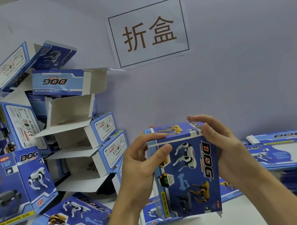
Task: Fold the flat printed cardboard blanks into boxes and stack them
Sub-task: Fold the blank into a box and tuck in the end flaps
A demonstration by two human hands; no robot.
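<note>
Box (188, 174) — upright between left hand (138, 164) and right hand (218, 140).

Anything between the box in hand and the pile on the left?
Nothing visible blocks it. Both hands grip the box; the air between it and the pile of folded boxes is open, though loose boxes lie below that path.

Place: a packing workroom, set up for box folding
Wall: a plain wall (232, 60) carried a printed paper sign (148, 32) reading 折盒
Counter: a white counter (229, 224) held a pile of folded toy boxes (80, 131) and a stack of flat blanks (296, 153)
</note>
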